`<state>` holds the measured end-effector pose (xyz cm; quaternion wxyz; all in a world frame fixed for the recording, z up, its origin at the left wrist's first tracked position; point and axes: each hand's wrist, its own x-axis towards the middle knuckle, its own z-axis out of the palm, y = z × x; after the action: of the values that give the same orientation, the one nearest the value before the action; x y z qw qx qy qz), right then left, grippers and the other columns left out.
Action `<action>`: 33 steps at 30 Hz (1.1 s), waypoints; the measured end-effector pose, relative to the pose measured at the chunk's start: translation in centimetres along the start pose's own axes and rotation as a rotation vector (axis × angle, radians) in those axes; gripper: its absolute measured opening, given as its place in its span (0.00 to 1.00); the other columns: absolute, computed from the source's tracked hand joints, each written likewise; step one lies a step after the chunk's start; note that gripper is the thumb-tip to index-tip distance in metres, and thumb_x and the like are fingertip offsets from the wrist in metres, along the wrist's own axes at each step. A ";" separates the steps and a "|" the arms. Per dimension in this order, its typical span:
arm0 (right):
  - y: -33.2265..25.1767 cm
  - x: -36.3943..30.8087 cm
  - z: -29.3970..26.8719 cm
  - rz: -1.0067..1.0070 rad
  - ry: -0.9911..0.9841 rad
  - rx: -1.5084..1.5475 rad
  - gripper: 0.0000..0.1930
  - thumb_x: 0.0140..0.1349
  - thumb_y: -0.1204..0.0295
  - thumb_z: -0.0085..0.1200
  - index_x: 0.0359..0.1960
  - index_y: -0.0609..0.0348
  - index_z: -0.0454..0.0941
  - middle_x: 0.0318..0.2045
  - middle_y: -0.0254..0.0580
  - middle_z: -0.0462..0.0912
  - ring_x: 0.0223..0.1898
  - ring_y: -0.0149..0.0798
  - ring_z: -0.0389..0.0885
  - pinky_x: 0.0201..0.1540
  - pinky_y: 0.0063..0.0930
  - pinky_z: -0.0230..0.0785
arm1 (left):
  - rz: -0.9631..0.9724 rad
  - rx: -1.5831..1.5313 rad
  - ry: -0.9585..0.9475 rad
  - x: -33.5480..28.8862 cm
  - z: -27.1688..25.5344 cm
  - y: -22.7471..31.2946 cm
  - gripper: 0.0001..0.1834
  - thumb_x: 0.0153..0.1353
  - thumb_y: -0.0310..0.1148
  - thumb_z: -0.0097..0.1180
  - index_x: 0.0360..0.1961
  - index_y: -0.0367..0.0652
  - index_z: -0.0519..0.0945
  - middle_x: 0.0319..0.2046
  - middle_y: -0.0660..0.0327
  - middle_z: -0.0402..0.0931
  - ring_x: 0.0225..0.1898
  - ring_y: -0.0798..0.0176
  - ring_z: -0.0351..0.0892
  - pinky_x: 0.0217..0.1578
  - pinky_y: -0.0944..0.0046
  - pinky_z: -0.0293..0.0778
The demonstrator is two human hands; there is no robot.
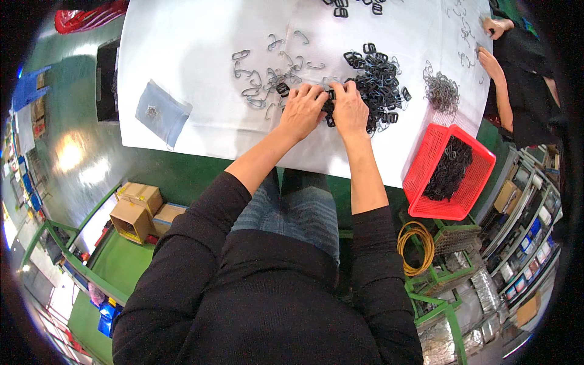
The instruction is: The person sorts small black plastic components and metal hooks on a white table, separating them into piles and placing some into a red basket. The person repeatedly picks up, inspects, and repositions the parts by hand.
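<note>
Left hand (302, 110) and right hand (351, 113), both curled, grip indiscernible; black buckles (375, 83) beside right, wire hooks (280, 78) beyond left.

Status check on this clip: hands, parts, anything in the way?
Left hand and right hand close together, exact grip hidden. Black buckles between them. Buckle pile close beside the right hand; loose wire hooks beyond the left.

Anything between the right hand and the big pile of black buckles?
Nothing visible: the right hand is right at the left edge of the pile. A few black buckles lie between it and the left hand, on the other side. What is under the fingers is hidden.
</note>
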<state>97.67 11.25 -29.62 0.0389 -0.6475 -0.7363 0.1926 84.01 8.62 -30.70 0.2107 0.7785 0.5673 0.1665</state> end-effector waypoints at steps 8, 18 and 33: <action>-0.6 1.8 -2.0 0.183 -0.211 0.567 0.09 0.51 0.69 0.59 0.35 0.55 0.81 0.30 0.42 0.83 0.35 0.44 0.82 0.34 0.34 0.72 | -0.321 -0.283 0.092 -0.1 -5.0 -6.3 0.09 0.51 0.33 0.61 0.34 0.44 0.79 0.31 0.63 0.78 0.35 0.64 0.73 0.36 0.65 0.68; 1.3 1.4 -2.4 0.456 -0.221 1.138 0.10 0.54 0.70 0.60 0.38 0.57 0.82 0.27 0.30 0.82 0.25 0.22 0.77 0.25 0.15 0.62 | -0.673 -0.939 -0.006 0.3 -8.0 -9.5 0.11 0.51 0.36 0.65 0.25 0.38 0.79 0.25 0.63 0.80 0.29 0.74 0.76 0.29 0.70 0.71; -2.4 2.6 -0.6 0.150 -0.195 0.299 0.14 0.52 0.63 0.59 0.33 0.63 0.78 0.26 0.48 0.81 0.29 0.47 0.81 0.34 0.35 0.72 | -0.631 -0.586 -0.106 0.2 -8.0 -11.2 0.11 0.51 0.32 0.64 0.33 0.36 0.80 0.25 0.61 0.78 0.25 0.72 0.76 0.25 0.72 0.69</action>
<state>95.18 13.65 -28.76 0.0487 -0.6661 -0.6493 0.3638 70.97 12.89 -29.60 0.4923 0.4817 0.6946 0.2077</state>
